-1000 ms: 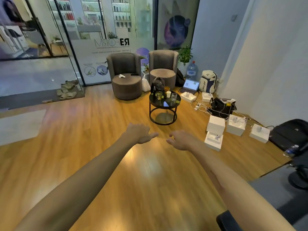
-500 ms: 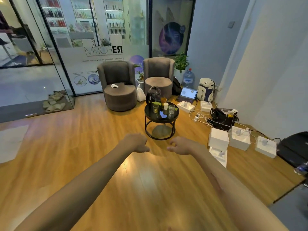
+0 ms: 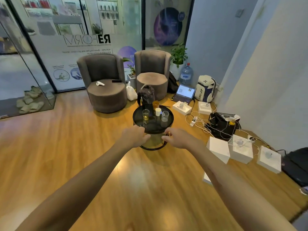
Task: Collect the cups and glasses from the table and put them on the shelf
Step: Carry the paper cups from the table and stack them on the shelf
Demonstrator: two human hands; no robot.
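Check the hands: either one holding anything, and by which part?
Nothing is held. The left hand and right hand are both empty, stretched toward the round black table, with the cups and glasses on it untouched.

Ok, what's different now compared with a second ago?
The person has walked closer to the round black table, so it fills more of the view. Both arms stay stretched forward; the left hand and right hand now overlap the table's near edge, empty and holding nothing. The three glasses and the white cup stand on the table as before.
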